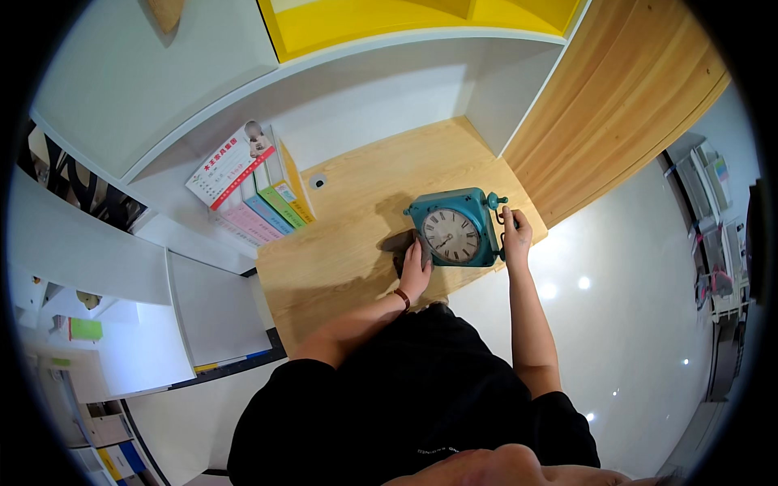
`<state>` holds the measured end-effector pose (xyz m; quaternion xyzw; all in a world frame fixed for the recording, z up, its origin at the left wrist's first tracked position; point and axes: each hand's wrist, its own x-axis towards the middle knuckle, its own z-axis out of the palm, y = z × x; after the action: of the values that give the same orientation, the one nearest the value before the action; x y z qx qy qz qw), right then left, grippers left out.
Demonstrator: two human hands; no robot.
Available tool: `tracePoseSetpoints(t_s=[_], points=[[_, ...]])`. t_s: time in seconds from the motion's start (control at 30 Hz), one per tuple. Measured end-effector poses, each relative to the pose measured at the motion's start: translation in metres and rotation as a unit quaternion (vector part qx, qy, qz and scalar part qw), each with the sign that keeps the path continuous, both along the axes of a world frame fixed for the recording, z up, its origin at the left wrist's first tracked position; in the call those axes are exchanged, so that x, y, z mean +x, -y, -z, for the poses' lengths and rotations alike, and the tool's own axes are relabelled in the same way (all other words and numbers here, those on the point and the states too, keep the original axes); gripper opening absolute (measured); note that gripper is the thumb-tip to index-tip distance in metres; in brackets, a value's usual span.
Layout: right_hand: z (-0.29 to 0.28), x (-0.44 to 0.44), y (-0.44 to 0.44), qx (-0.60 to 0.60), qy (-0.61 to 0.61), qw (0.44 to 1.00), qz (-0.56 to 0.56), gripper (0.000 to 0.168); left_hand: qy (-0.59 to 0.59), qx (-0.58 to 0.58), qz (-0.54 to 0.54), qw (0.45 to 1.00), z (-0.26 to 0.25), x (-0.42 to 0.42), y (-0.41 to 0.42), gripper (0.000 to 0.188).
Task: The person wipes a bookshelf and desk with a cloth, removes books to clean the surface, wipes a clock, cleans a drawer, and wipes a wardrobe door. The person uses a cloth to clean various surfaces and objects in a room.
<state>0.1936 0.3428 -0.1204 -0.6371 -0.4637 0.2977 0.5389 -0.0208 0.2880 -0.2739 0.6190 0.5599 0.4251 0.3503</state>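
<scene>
A teal table clock with a round, Roman-numeral dial is tilted over the front right part of the wooden desk. My right hand grips the clock's dark metal handle on its right side. At the clock's lower left edge, my left hand holds a dark grey-brown cloth that bunches beside the dial. Part of the cloth is hidden behind my fingers. Whether the clock touches the desk cannot be told.
Several box files or books stand at the desk's left, with a printed card leaning on them. A cable hole lies behind. A wooden panel borders the right side; yellow shelving is above.
</scene>
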Motion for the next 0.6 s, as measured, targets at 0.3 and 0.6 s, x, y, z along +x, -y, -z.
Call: tracePoseSetpoints(t_s=[0.3,0.6], points=[[0.01,-0.001,-0.001,0.016,0.02,0.999,0.048,0.034,-0.097,-0.023,0.076,0.992,-0.012,0.001,0.013,0.053],[0.008,-0.007,0.002,0.044,0.057,0.996,0.059,0.034,0.076,0.175,0.125,0.974,-0.137,0.038,0.007,0.051]])
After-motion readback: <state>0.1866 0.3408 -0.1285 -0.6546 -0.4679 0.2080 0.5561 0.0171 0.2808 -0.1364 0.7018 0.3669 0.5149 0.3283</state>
